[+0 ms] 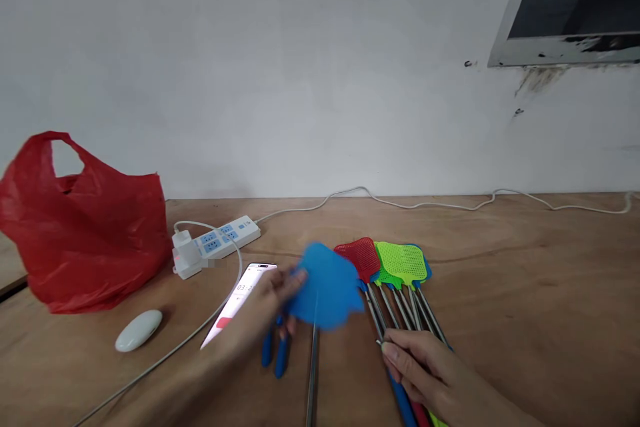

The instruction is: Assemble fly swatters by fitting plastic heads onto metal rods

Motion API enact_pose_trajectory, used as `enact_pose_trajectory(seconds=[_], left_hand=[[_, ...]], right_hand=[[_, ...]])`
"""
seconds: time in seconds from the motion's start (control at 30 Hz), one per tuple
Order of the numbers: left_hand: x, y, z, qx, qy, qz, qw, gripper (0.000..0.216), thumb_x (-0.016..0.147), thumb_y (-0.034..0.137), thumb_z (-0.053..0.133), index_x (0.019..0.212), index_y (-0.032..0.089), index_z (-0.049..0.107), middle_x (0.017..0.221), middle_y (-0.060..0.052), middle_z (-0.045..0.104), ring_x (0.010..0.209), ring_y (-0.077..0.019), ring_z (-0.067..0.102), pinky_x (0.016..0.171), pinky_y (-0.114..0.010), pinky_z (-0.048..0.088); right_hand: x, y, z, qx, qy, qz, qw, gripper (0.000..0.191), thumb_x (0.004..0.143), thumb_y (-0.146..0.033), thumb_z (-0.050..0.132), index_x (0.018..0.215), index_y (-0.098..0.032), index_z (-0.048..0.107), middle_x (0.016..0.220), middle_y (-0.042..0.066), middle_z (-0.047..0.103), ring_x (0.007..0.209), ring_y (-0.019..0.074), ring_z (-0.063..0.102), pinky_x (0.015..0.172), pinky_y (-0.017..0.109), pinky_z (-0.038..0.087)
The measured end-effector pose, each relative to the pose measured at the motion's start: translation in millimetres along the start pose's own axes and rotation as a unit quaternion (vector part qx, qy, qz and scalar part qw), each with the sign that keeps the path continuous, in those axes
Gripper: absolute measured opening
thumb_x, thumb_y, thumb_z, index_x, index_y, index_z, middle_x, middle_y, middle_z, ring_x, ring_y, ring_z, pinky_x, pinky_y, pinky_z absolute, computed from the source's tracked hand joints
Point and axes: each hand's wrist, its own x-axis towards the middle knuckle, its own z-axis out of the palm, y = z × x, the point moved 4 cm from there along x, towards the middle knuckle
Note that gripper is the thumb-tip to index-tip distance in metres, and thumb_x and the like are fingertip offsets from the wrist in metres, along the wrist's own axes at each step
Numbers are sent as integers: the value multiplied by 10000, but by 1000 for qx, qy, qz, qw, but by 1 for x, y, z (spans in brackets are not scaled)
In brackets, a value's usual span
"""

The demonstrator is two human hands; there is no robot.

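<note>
My left hand (279, 293), slightly blurred, is closed on the left edge of a blue fly swatter's head (327, 287). Its metal shaft (313, 373) runs down toward the near edge of the view. Just below that hand are two blue handles (281, 355) of a tool whose other end is hidden. My right hand (425, 370) is closed in a pinch, with a small metal tip (379, 341) showing at its fingertips. It is over the shafts of several fly swatters, with red (357, 257), yellow-green (403, 261) and blue heads fanned out and overlapping.
A red plastic bag (95, 233) stands at the left. Near it are a white power strip (235, 233) with a charger, a lit phone (240, 300) and a white oval object (139, 331). A pale cable (415, 204) runs along the wall on the wooden table (540, 293).
</note>
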Motion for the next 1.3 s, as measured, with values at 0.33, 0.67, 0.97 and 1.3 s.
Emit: enact_pose_trajectory(seconds=[0.33,0.67,0.97,1.3], left_hand=[[24,9,-10,262,53,133,955,372,904,521,551,918,184,707,867,-37,723,797,-219,653,644,-267,502],[63,-9,-28,418,57,151,894,370,925,473,495,895,200,743,878,-68,722,852,-271,660,768,-352,502],[18,-14,11,527,-24,217,821,298,972,374,523,1195,222,647,1281,-95,626,1174,-307,584,1011,-463,460],[8,-30,10,558,-39,226,798,374,1021,388,423,1302,182,560,1253,-127,657,1117,-312,620,952,-461,486]], right_hand=[[-6,19,-9,156,38,68,985,577,768,-791,551,677,-221,542,529,-84,272,462,83,205,417,205,147],[14,-14,-11,124,-37,14,991,508,877,-708,492,756,-216,526,468,-123,255,398,62,174,373,204,106],[36,-18,-25,198,109,-23,974,495,833,-687,559,745,-200,563,387,-59,521,357,84,404,398,199,298],[49,-4,-39,247,180,-40,951,456,775,-655,656,807,-216,535,546,-48,612,343,72,417,319,176,309]])
